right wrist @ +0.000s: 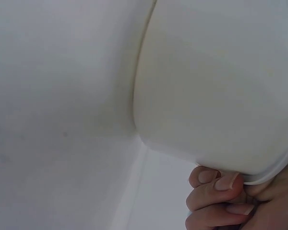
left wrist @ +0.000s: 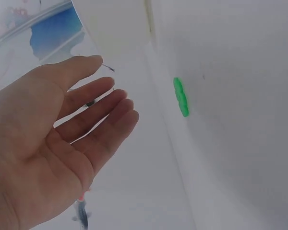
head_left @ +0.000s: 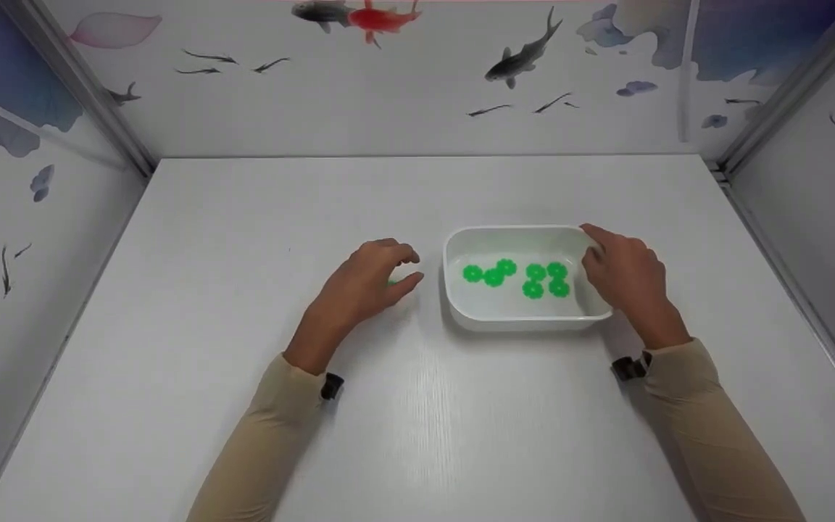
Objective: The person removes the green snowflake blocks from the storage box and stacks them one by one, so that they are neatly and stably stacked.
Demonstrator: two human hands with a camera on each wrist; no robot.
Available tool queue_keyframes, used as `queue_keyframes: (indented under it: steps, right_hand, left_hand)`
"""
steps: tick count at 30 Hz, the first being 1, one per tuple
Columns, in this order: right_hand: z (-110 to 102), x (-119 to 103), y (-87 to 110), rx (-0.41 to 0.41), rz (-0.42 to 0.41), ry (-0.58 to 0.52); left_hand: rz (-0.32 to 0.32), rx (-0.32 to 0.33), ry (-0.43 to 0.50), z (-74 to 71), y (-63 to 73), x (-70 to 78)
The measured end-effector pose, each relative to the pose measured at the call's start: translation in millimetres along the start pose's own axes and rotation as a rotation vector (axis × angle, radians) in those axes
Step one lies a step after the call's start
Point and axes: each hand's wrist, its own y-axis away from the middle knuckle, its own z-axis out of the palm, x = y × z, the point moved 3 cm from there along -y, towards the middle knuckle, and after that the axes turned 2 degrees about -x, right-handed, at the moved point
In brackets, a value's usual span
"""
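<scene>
A white rectangular tub (head_left: 522,322) stands on the table with several green flower-shaped pieces (head_left: 534,272) lying flat inside it. My right hand (head_left: 628,272) grips the tub's right end at the rim; in the right wrist view its curled fingers (right wrist: 213,196) press against the outer wall. Left of the tub, my left hand (head_left: 367,283) hovers with fingers relaxed and thumb apart, holding nothing. Beneath it a single green flower-shaped piece (left wrist: 181,97) lies on the table, mostly covered by the hand in the head view and apart from the fingers in the left wrist view.
The white tabletop (head_left: 243,210) spreads around the tub. Behind it stands a white panel (head_left: 417,109) printed with fish, and similar panels close off the left and right sides. Dark bands (head_left: 629,368) sit at both wrists.
</scene>
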Motion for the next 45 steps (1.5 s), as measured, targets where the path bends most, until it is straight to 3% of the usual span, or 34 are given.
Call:
queue_keyframes:
  steps: [8, 18, 45]
  right_hand:
    - [0.3, 0.4, -0.4, -0.016, 0.014, 0.001]
    - [-0.1, -0.1, -1.5, -0.006, 0.006, 0.017]
    - [1.6, 1.4, -1.5, -0.028, 0.032, 0.014]
  left_hand:
    - [0.049, 0.069, -0.015, 3.1, -2.0, 19.5]
    - [0.128, 0.103, -0.003, 7.9, -3.8, 25.9]
    - [0.14, 0.033, 0.027, 18.0, -31.3, 44.4]
